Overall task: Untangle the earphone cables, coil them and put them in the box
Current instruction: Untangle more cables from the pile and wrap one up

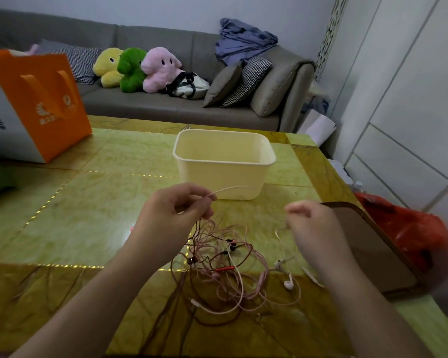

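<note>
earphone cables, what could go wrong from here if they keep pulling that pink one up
The left hand pinches a pink cable that runs into the tangle of pink and brown cables; pulling harder may tighten the knots. It may also drag the white earbuds along the table. The right hand is blurred, so its grip is unclear.

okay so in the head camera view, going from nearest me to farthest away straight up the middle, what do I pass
Tangled earphone cables → cream box → far table edge → grey sofa → pink plush toy on its seat.
</note>
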Demonstrator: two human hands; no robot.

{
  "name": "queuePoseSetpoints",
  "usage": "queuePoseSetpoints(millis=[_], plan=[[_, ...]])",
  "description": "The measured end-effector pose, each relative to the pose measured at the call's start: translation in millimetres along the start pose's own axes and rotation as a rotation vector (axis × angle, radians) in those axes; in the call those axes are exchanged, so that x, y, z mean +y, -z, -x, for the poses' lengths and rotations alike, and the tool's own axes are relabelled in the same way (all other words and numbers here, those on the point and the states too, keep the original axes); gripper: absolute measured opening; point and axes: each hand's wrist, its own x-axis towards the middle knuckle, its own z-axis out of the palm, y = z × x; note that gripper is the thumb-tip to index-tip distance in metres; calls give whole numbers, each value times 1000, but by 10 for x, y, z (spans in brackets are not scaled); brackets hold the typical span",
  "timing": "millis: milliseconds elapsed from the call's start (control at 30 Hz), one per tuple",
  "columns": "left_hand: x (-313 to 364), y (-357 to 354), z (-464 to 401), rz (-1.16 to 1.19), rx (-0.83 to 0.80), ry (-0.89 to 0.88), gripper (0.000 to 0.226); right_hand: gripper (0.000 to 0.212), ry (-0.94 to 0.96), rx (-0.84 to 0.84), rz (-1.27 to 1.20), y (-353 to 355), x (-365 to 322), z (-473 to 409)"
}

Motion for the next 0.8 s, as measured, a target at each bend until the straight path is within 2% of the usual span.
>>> queuePoseSetpoints(millis=[33, 100, 167, 200, 267, 300, 333, 367, 433, 500, 600, 733, 800], plan=[[15, -16, 14, -29, -14, -19, 17, 42, 67, -33, 96, -32, -19, 54], [44, -45, 55, -99, -46, -63, 14, 68, 314, -84, 120, -55, -109, 153], [80, -88, 99, -143, -81, -112, 14, 77, 524, -180, 113, -113, -193, 234], [93, -110, 116, -155, -103, -137, 15, 74, 561, -229, 119, -157, -214, 267], [103, -137, 132, -180, -132, -174, 15, 44, 582, -253, 137, -286, -207, 282], [98, -144, 130, -193, -130, -178, 14, 23, 616, -206, 156, -328, -192, 281], [82, -140, 125, -209, -122, -173, 12, 14, 636, -173, 148, -349, -189, 282], [56, -133, 120, -223, -114, -158, 12, 22, 618, -158, 98, -356, -176, 279], [-13, -111, 93, -246, -100, -105, 14, 30, 541, -168, -158, -285, -208, 278], [-69, -88, 69, -237, -79, -35, 17, 32, 504, -149, -398, -175, -258, 283], [-113, -75, 37, -164, -43, 27, 22, 31, 481, -94, -631, -78, -277, 256], [-125, -88, 34, -201, -41, -7, 20, 29, 472, -99, -953, 40, -262, 209], [-110, -114, 52, -224, -31, -23, 19, 29, 471, -129, -986, 95, -244, 189]])
